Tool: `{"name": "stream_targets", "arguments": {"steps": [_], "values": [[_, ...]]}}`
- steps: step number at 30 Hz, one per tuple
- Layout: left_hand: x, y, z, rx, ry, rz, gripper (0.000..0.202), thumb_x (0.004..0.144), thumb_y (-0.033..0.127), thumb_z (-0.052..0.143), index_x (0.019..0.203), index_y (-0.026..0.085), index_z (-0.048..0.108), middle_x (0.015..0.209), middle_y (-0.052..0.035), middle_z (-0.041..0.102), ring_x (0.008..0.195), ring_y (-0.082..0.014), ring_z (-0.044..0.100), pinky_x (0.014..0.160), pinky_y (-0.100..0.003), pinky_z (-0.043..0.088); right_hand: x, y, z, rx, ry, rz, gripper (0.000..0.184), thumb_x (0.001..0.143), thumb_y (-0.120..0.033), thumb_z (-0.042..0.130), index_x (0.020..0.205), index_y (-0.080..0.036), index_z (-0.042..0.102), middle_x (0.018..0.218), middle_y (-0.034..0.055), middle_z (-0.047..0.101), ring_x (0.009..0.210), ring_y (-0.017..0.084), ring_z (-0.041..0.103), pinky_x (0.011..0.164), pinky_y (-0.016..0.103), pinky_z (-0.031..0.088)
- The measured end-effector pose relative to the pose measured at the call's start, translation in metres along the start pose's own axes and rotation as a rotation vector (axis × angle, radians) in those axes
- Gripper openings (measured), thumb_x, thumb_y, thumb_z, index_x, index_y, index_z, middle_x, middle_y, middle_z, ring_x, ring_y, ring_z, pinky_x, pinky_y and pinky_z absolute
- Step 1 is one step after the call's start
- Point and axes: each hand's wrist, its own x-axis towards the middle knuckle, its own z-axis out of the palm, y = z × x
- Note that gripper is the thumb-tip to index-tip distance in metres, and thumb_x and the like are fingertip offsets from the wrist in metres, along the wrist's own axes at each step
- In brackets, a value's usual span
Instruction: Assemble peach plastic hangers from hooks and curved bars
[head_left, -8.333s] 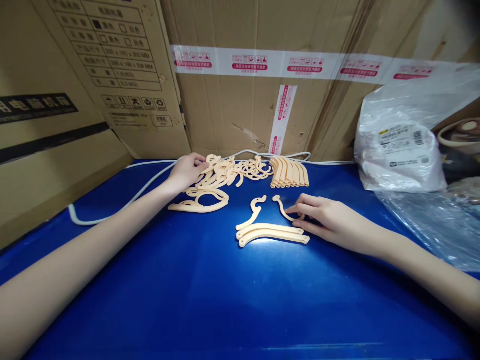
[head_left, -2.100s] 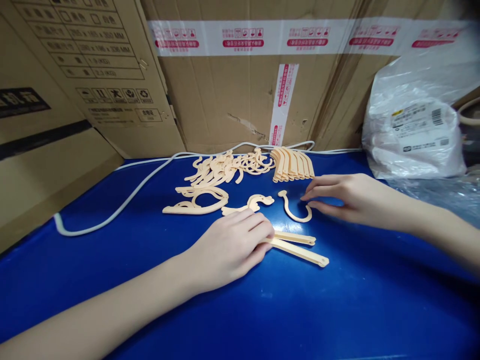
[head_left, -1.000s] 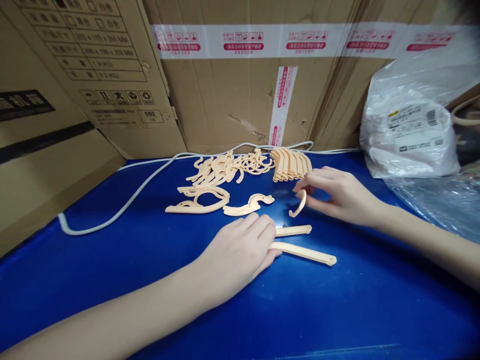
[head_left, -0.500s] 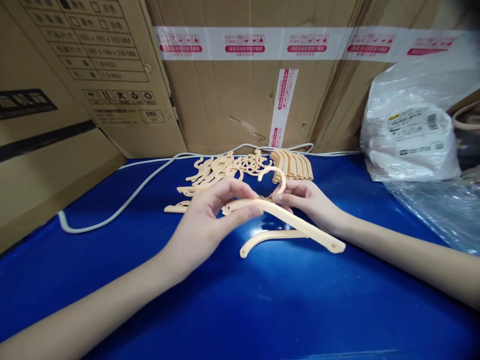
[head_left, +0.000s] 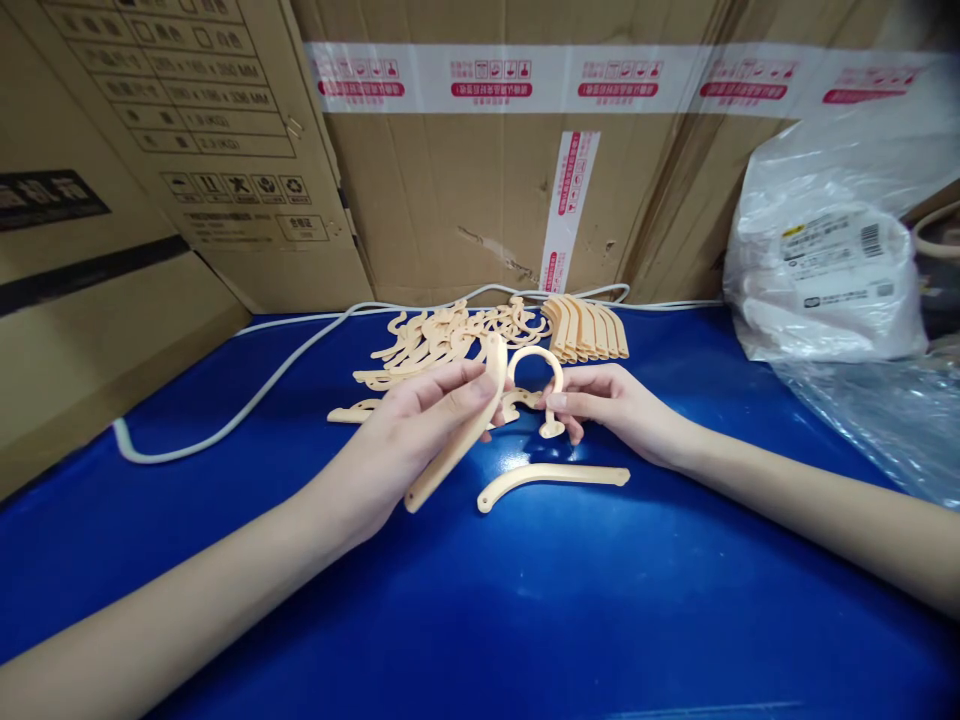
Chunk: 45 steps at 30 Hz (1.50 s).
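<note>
Through the head camera, my only view, I see 2 hands raised over the blue tabletop (head_left: 555, 620). The left hand (head_left: 420, 415) grasps a long curved strip (head_left: 454, 455), thumb in front and fingers behind. The strip slants, its upper end leaning to the right and its lower end pointing down toward the wrist; I judge the grip is on the upper half to leave both holed ends uncovered. The right hand (head_left: 611, 402) pinches a hook (head_left: 557, 376) by its stem, bend upward and flat foot below; that pinch seems chosen to keep the foot exposed. Strip and hook are close together, though I can't tell whether they touch.

Below the hands lies 1 loose strip (head_left: 555, 475), flat and apart from the rest, apparently kept within easy reach. Behind, partly covered by the left hand, are a few flat shaped parts (head_left: 356, 413). Farther back, a tangled pile (head_left: 442, 338) sits beside a neat row of strips (head_left: 589, 328), sorted by shape, I'd guess, with the working area left in front. A white cable (head_left: 124, 442) runs around the back, against the cardboard (head_left: 465, 200), and a plastic-wrapped bundle (head_left: 829, 300) stands to the right.
</note>
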Motion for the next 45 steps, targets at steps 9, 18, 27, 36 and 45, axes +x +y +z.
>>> {"name": "stream_targets", "arguments": {"steps": [9, 18, 27, 36, 45], "values": [[-0.012, -0.016, 0.006, 1.183, -0.095, 0.435, 0.029, 0.097, 0.037, 0.035, 0.075, 0.02, 0.045, 0.059, 0.0031, 0.05, 0.049, -0.0132, 0.046, 0.047, -0.026, 0.028, 0.002, 0.0, -0.001, 0.142, 0.001, 0.046, 0.021, 0.079, -0.035, 0.072, 0.08, -0.015, 0.066, 0.069, -0.0018, 0.062, 0.059, 0.007, 0.053, 0.06, 0.022, 0.046], [-0.014, -0.023, 0.016, 1.355, -0.25, 0.481, 0.017, 0.094, 0.029, 0.043, 0.079, 0.021, 0.045, 0.073, 0.001, 0.056, 0.054, -0.0157, 0.055, 0.044, -0.027, 0.029, 0.003, 0.002, -0.003, 0.241, 0.058, 0.079, 0.036, 0.075, -0.027, 0.076, 0.101, -0.019, 0.052, 0.078, -0.0018, 0.064, 0.061, 0.009, 0.058, 0.058, 0.022, 0.049], [-0.014, -0.027, 0.011, 1.136, -0.204, 0.505, 0.02, 0.095, 0.027, 0.031, 0.081, 0.02, 0.044, 0.075, -0.0001, 0.058, 0.055, -0.014, 0.052, 0.048, -0.027, 0.031, 0.003, 0.002, -0.004, 0.284, 0.047, 0.093, 0.038, 0.072, -0.026, 0.078, 0.091, -0.021, 0.045, 0.073, -0.0041, 0.064, 0.056, 0.008, 0.056, 0.059, 0.023, 0.046], [-0.012, -0.029, 0.011, 1.085, -0.196, 0.553, 0.025, 0.099, 0.027, 0.03, 0.092, 0.017, 0.053, 0.082, -0.0024, 0.063, 0.071, -0.0173, 0.06, 0.059, -0.028, 0.041, 0.003, 0.004, -0.005, 0.233, 0.044, 0.069, 0.042, 0.072, -0.026, 0.079, 0.098, -0.02, 0.045, 0.074, -0.0035, 0.067, 0.056, 0.008, 0.056, 0.059, 0.023, 0.043], [-0.013, -0.029, 0.011, 1.075, -0.196, 0.584, 0.026, 0.098, 0.026, 0.032, 0.097, 0.016, 0.056, 0.087, -0.0041, 0.066, 0.078, -0.0181, 0.063, 0.063, -0.029, 0.044, 0.003, 0.002, -0.004, 0.265, 0.045, 0.063, 0.043, 0.072, -0.022, 0.077, 0.103, -0.019, 0.047, 0.078, -0.0044, 0.066, 0.056, 0.006, 0.055, 0.056, 0.021, 0.045]]}}
